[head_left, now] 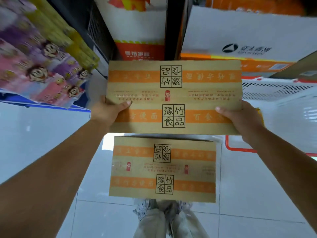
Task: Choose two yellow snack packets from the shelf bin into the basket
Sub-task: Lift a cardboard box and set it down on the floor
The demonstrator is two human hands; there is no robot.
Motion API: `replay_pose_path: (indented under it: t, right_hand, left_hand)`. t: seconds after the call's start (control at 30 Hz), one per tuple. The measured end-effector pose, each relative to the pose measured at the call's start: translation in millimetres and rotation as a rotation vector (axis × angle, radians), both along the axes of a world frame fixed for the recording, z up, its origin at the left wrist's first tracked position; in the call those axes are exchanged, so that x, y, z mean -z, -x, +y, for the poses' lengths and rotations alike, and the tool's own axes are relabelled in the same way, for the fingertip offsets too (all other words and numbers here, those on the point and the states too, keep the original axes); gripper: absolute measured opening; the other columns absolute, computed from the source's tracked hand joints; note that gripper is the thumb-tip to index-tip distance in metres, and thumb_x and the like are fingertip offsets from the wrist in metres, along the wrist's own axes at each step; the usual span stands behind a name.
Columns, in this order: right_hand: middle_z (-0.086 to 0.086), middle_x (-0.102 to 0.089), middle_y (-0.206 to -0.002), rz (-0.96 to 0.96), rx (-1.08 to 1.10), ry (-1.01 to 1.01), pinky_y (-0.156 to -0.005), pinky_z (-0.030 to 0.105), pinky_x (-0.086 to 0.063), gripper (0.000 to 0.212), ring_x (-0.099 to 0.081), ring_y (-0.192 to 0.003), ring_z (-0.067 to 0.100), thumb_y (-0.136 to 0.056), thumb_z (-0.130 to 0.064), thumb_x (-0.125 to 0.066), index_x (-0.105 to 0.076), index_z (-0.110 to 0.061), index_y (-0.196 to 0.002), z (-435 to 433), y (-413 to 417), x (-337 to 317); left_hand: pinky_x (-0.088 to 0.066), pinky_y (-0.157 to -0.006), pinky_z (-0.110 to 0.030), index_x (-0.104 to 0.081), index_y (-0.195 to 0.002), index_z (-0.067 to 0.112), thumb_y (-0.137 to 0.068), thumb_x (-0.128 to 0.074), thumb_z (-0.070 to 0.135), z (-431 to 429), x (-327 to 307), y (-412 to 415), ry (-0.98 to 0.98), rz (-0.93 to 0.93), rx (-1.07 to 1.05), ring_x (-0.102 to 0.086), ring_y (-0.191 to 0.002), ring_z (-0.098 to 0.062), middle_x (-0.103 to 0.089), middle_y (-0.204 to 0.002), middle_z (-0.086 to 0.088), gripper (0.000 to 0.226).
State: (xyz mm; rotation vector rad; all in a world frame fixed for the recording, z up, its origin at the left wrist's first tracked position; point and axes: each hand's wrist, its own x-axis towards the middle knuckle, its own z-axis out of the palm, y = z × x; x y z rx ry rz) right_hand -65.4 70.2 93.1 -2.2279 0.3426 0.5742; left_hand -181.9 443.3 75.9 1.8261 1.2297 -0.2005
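- The yellow packets (68, 36) are seen at the upper left, stacked in a blurred row on the shelf (17, 100), behind the pink and purple packets (42, 69) with cartoon faces near the shelf's blue front edge.
- No print on the yellow packets can be read through the blur.
- No yellow packet is held, and none can be seen in the basket (277, 95), a white one with red trim, at the right.
- A flat cardboard box (173, 97) with orange bands and black square marks is held level between the two hands.
- The left hand (107, 112) grips its left edge and the right hand (241, 121) its right edge, with each thumb laid on top and the fingers hidden underneath.
- The basket's left end is covered by the held box.
- A second box (163, 169) of the same print lies below on the tiled floor (248, 194), just ahead of the person's shoes (145, 208).
- White and orange cartons (248, 36) are stacked along the top.
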Motion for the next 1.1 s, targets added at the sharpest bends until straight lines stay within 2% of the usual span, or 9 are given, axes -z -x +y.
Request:
replay_pose_path:
  t: [0.13,0.37,0.5,0.6,0.8,0.87,0.93,1.0,1.1]
  right_hand:
    - [-0.002,-0.067,-0.120,-0.019,0.032,0.011,-0.095,0.043,-0.050,0.058,-0.060,-0.110,0.024,-0.074,-0.043,-0.082,-0.062,-0.024,-0.125,-3,19,-95]
    - [-0.011,-0.065,-0.108,0.010,0.043,-0.032,-0.089,0.037,-0.046,0.051,-0.058,-0.103,0.019,-0.075,-0.042,-0.082,-0.063,-0.029,-0.120,-19,91,-200]
    - [-0.025,-0.059,-0.088,0.075,0.088,-0.052,-0.081,0.032,-0.042,0.033,-0.058,-0.091,0.014,-0.074,-0.040,-0.084,-0.061,-0.038,-0.097,-28,142,-199]
    - [-0.025,-0.062,-0.088,0.130,0.073,-0.036,-0.077,0.031,-0.043,0.035,-0.058,-0.084,0.002,-0.074,-0.041,-0.083,-0.061,-0.040,-0.101,-32,174,-185]
    - [-0.020,-0.067,-0.092,0.347,0.014,-0.070,-0.085,0.031,-0.046,0.029,-0.062,-0.095,0.014,-0.077,-0.030,-0.084,-0.064,-0.037,-0.096,-50,221,-153]
    - [-0.019,-0.070,-0.096,0.353,-0.008,-0.102,-0.085,0.032,-0.047,0.026,-0.065,-0.103,0.015,-0.079,-0.039,-0.080,-0.067,-0.039,-0.101,-49,212,-155]
    - [-0.012,-0.073,-0.109,0.299,-0.032,-0.140,-0.090,0.038,-0.051,0.042,-0.066,-0.108,0.017,-0.078,-0.043,-0.081,-0.065,-0.037,-0.116,-43,195,-155]
    - [-0.005,-0.070,-0.120,0.266,-0.008,-0.129,-0.098,0.047,-0.051,0.059,-0.065,-0.113,0.021,-0.075,-0.044,-0.083,-0.060,-0.031,-0.128,-35,182,-151]
    - [0.000,-0.069,-0.120,0.241,-0.005,-0.036,-0.099,0.049,-0.050,0.056,-0.064,-0.111,0.024,-0.073,-0.047,-0.084,-0.064,-0.029,-0.122,-28,175,-147]
  left_hand:
    - [-0.051,-0.094,-0.040,-0.056,-0.113,0.021,-0.062,-0.088,0.055,-12,-92,26,-0.006,-0.033,-0.020,-0.063,-0.106,-0.023,-0.065,-0.110,0.004,0.069]
    - [-0.051,-0.087,-0.039,-0.055,-0.108,0.021,-0.065,-0.086,0.055,-25,-199,81,-0.031,-0.013,0.020,-0.061,-0.099,-0.021,-0.064,-0.103,0.006,0.063]
    - [-0.048,-0.083,-0.037,-0.055,-0.109,0.023,-0.067,-0.085,0.054,-36,-201,128,0.000,0.061,0.035,-0.060,-0.100,-0.023,-0.061,-0.098,0.010,0.061]
    - [-0.052,-0.090,-0.043,-0.055,-0.118,0.020,-0.068,-0.086,0.052,-44,-185,166,0.046,0.124,0.032,-0.062,-0.104,-0.026,-0.065,-0.111,0.001,0.067]
    - [-0.048,-0.080,-0.031,-0.053,-0.120,0.019,-0.060,-0.094,0.037,-51,-154,221,0.188,0.170,0.065,-0.064,-0.106,-0.025,-0.067,-0.108,0.003,0.074]
    - [-0.049,-0.087,-0.031,-0.056,-0.123,0.024,-0.049,-0.092,0.050,-43,-154,219,0.255,0.143,0.103,-0.064,-0.109,-0.021,-0.069,-0.111,0.006,0.086]
    - [-0.048,-0.101,-0.041,-0.053,-0.130,0.029,-0.044,-0.089,0.060,-35,-153,205,0.292,0.092,0.117,-0.062,-0.115,-0.021,-0.068,-0.120,0.005,0.099]
    - [-0.047,-0.104,-0.047,-0.054,-0.129,0.031,-0.048,-0.091,0.061,-32,-151,187,0.297,0.067,0.132,-0.062,-0.116,-0.023,-0.068,-0.121,0.005,0.094]
    - [-0.049,-0.100,-0.046,-0.058,-0.115,0.031,-0.062,-0.087,0.053,-37,-148,170,0.229,0.079,0.145,-0.062,-0.112,-0.024,-0.067,-0.112,0.007,0.065]
